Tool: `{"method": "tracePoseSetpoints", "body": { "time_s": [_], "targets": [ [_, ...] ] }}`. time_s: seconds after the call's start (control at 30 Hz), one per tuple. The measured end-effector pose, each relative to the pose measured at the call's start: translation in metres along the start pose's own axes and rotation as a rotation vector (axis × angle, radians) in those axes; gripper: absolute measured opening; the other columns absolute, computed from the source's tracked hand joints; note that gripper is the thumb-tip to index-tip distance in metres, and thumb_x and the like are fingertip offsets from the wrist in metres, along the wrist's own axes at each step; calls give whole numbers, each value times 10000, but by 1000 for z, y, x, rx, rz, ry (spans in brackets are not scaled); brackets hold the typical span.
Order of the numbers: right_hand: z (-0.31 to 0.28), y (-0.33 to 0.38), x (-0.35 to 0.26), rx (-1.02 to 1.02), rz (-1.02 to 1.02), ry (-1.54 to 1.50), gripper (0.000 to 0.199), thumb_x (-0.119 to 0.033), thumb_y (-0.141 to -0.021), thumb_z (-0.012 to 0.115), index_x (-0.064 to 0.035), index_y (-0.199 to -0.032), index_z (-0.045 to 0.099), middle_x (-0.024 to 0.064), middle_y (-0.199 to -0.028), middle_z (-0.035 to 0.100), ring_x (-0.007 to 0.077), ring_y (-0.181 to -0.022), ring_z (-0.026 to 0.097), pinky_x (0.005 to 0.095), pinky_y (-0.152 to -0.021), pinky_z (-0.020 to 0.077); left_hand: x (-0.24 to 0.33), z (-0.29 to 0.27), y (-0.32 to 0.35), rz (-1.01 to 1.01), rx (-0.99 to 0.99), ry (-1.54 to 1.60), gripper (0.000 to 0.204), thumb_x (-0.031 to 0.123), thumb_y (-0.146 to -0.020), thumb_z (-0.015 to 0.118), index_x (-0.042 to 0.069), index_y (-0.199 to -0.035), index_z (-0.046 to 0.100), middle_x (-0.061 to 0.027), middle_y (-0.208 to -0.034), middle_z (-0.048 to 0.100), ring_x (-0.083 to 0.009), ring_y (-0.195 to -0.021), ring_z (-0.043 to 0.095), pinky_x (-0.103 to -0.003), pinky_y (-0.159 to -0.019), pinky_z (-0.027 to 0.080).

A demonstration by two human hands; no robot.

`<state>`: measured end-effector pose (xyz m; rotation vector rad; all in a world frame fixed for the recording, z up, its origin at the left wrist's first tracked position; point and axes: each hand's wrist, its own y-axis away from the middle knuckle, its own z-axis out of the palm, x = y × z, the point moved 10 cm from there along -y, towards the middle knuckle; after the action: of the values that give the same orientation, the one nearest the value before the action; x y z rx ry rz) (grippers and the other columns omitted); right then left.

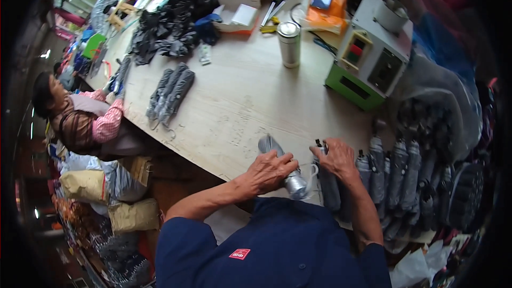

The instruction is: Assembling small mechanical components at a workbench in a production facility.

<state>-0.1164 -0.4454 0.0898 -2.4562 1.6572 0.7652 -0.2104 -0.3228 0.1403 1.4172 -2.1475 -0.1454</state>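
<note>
Near the table's front edge, my left hand (271,173) is wrapped round a folded grey umbrella (295,183). Its shiny silver end points toward my body, and a pale loop hangs beside it. My right hand (338,159) is closed at the dark top end of a second folded umbrella (329,189), just to the right. That one stretches down toward the table edge, and my fingers partly hide its tip. More folded grey umbrellas (396,176) lie side by side to the right of my right hand. Three others (170,93) rest together farther off on the left.
A green and white machine (368,53) stands at the back right, with a steel tumbler (289,45) left of it. Black fabric (176,16) is heaped at the back left beside an open box (237,13). Another person (88,114) works at the table's left edge.
</note>
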Motion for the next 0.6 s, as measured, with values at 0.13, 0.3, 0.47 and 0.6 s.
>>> {"method": "tracePoseSetpoints", "body": {
  "time_s": [0.13, 0.3, 0.47, 0.6],
  "targets": [
    [31, -14, 0, -64, -36, -15, 395, -369, -752, 640, 0, -882, 691, 206, -815, 653, 377, -836, 631, 448, -742, 496, -75, 11, 23, 156, 444, -403, 340, 129, -752, 595, 91, -1091, 589, -171, -1252, 475, -349, -1192, 449, -420, -923, 469],
    [25, -29, -2, -67, 39, -115, 359, -351, -728, 643, 2, -775, 685, 215, -763, 650, 394, -796, 629, 453, -714, 496, -169, 23, 48, 171, 214, -798, 322, 120, -775, 565, 109, -1097, 587, -153, -1394, 392, -321, -1304, 354, -381, -1147, 239],
    [35, -38, 8, -81, 30, -235, 320, -329, -739, 626, -14, -748, 681, 209, -791, 655, 376, -769, 634, 429, -690, 500, -272, -17, 61, -138, 195, -819, 328, 103, -790, 578, 124, -1116, 599, -135, -1415, 389, -319, -1315, 356, -395, -1114, 277],
    [-31, -10, -6, 218, 18, -422, 237, -258, -779, 617, -28, -763, 668, 183, -741, 633, 356, -746, 622, 415, -661, 496, -207, -63, 35, -217, 550, 115, 339, 209, -867, 575, 82, -1181, 593, -161, -1293, 526, -303, -1203, 502, -391, -1033, 377]
  ]
}}
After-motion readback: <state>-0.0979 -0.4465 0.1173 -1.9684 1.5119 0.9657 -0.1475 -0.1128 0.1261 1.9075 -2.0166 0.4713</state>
